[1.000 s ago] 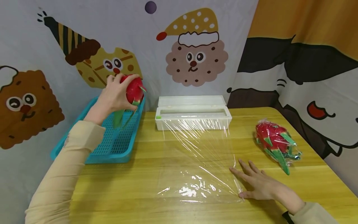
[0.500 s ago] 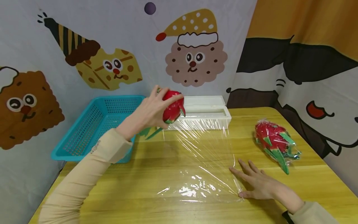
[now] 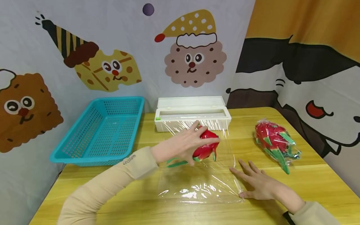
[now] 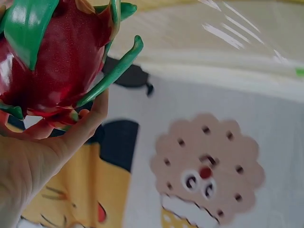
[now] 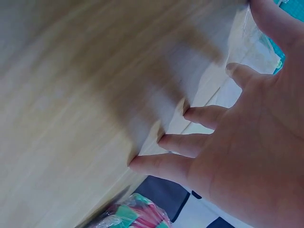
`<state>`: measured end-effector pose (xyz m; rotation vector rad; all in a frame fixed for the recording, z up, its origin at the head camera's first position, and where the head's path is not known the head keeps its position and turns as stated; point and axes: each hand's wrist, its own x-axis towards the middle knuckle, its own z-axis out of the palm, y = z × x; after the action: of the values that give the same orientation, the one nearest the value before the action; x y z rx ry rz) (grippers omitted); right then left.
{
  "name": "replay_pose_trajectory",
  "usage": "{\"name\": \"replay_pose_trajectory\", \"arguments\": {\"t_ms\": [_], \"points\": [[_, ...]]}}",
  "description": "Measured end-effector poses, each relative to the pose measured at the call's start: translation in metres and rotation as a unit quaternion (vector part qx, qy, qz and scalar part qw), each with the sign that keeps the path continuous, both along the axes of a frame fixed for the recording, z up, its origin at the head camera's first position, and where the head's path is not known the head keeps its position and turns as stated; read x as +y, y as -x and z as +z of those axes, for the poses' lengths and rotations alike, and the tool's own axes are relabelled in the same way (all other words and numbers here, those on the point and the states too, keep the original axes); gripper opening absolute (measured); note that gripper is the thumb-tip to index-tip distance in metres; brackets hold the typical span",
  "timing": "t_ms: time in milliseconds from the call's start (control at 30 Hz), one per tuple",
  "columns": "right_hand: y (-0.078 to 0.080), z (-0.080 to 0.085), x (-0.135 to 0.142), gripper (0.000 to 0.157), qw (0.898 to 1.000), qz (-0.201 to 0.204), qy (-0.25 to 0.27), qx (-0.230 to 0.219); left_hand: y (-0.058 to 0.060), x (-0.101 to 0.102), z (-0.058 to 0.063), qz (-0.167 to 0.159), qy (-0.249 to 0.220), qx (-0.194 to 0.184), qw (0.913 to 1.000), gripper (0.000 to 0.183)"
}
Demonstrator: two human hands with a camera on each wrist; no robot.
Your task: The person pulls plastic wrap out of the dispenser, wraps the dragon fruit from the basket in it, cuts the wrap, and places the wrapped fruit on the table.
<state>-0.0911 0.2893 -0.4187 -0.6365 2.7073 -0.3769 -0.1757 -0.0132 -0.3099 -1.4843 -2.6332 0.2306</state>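
Note:
My left hand [image 3: 187,142] grips a red dragon fruit [image 3: 206,145] with green leaf tips, held over a sheet of cling film [image 3: 194,187]. In the left wrist view the fingers curl round the fruit [image 4: 61,61] from one side. The film runs forward from a white cling film box [image 3: 194,125] with its lid up, and lies across the wooden table. My right hand [image 3: 260,184] rests with spread fingers at the film's right front corner, thumb on its edge. In the right wrist view the right hand's fingertips [image 5: 164,140] touch the tabletop.
A second dragon fruit [image 3: 275,140], wrapped in film, lies at the right of the table [image 3: 135,200]. At the left stands a blue perforated basket [image 3: 76,161]. A cloth [image 3: 247,18] with cartoon figures hangs behind the table.
My left hand has carried the dragon fruit from above the blue basket rightward and toward me, to over the cling film. The right hand has stayed at the film's corner.

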Motion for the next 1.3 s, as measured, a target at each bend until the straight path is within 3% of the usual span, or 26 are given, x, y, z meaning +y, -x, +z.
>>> {"name": "replay_pose_trajectory", "arguments": {"t_ms": [267, 467, 833, 1000, 1067, 1133, 1200, 1300], "points": [[0.0, 0.0, -0.002, 0.082, 1.0, -0.004, -0.001, -0.01, -0.016, 0.026, -0.032, -0.021, 0.093, -0.013, 0.9954, 0.113], [0.001, -0.002, -0.002, 0.082, 1.0, -0.002, -0.008, 0.004, -0.019, 0.036, -0.05, -0.036, 0.126, -0.02, 0.9911, 0.114], [0.0, -0.004, 0.0, 0.08, 1.0, -0.001, -0.014, 0.022, -0.021, 0.033, -0.059, -0.069, 0.084, -0.002, 0.9941, 0.098], [-0.002, -0.006, 0.001, 0.077, 0.996, 0.036, -0.018, 0.085, -0.023, 0.019, -0.064, -0.101, 0.053, 0.002, 0.9935, 0.098], [-0.002, -0.008, 0.001, 0.073, 0.986, 0.077, -0.016, 0.148, -0.025, 0.01, -0.067, -0.123, 0.026, 0.011, 0.992, 0.091], [0.0, -0.009, -0.001, 0.066, 0.967, 0.126, -0.01, 0.219, -0.028, 0.0, -0.072, -0.152, -0.014, 0.033, 0.9877, 0.077], [0.002, -0.011, -0.002, 0.055, 0.942, 0.177, 0.013, 0.286, -0.033, -0.011, -0.077, -0.185, -0.064, 0.067, 0.9783, 0.059], [0.007, -0.011, -0.004, 0.036, 0.915, 0.238, 0.069, 0.318, -0.043, -0.029, -0.084, -0.229, -0.123, 0.123, 0.9578, 0.033]]}}
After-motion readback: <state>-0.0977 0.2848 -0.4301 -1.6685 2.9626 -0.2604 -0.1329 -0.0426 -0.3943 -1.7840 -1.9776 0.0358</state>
